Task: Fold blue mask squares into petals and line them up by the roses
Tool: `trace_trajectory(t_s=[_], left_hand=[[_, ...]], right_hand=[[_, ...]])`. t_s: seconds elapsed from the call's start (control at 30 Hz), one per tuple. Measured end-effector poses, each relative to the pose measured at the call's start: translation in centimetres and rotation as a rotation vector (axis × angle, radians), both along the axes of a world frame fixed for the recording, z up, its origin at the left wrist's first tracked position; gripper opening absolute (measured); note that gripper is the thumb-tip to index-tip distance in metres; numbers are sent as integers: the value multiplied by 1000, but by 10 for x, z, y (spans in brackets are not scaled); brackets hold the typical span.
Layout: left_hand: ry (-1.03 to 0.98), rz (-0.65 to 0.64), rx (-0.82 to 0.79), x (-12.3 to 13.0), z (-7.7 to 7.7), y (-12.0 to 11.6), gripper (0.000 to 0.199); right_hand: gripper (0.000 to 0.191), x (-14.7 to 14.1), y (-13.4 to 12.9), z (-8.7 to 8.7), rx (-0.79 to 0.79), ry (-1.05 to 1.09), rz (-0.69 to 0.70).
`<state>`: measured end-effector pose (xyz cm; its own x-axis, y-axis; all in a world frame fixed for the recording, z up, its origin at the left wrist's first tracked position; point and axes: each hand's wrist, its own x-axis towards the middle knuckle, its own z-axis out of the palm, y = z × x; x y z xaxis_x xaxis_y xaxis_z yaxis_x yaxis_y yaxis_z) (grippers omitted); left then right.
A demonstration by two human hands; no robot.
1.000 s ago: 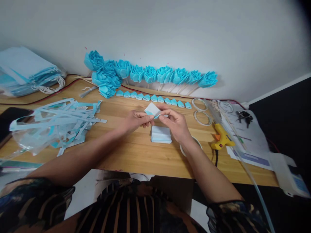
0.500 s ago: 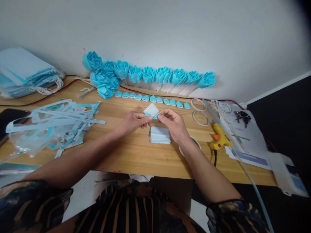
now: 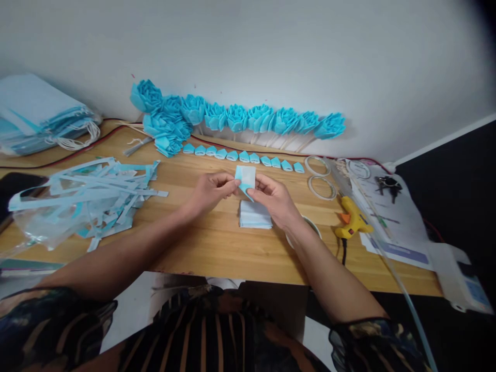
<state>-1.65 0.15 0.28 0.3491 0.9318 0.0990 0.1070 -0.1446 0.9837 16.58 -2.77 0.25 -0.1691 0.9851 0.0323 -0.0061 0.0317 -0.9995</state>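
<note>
A small white and light-blue square of fabric (image 3: 247, 176), with a folded blue edge, is held up over the middle of the table. My left hand (image 3: 215, 190) pinches its left edge between thumb and fingers. On the other side my right hand (image 3: 274, 199) is closed on its lower right part. Just below lies a stack of white fabric squares (image 3: 253, 216), partly covered by my right hand. Beyond the hands runs a row of small folded blue petals (image 3: 244, 156). Blue fabric flowers (image 3: 237, 118) on thin sticks lean against the wall behind them.
Cut strips (image 3: 124, 181) and clear plastic lie heaped at left, before a pile of face masks (image 3: 42, 116). To the right are tape rolls (image 3: 322, 187), a yellow glue gun (image 3: 353, 219), keys (image 3: 388, 185) and papers (image 3: 406, 212). Another roll (image 3: 313, 225) sits by my right forearm.
The fabric square has turned in my fingers, from a corner pointing up to a flat edge on top. My left hand now grips its side edge. The stack below has not moved.
</note>
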Motion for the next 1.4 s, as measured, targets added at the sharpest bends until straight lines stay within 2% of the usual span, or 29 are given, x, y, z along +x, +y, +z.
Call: trace_trajectory(t_s=[0.23,0.43,0.67,0.9,1.07,1.23,1.4], left_hand=[[-18,-64,-51,1,1,-2,33],[-14,-38,-76,2,-2,0,35],[-15,-21,-92,3,4,-2,38],[-92,-12,-119,2,-3,-2,38],[44,-72,-107,1,-5,-1,30],[106,-129,-73,0,-4,-2,28],[119,-129,-67,0,-5,-1,27]], right_hand=[[35,-1,0,-4,9,26,-61],[36,-1,1,-3,-5,15,-18],[30,-1,0,-3,-13,-30,-86],[26,-1,0,-5,-10,-16,-62],[33,0,-1,2,-20,62,-111],[27,3,-1,-1,26,-36,-152],[23,5,1,-5,65,-91,-181]])
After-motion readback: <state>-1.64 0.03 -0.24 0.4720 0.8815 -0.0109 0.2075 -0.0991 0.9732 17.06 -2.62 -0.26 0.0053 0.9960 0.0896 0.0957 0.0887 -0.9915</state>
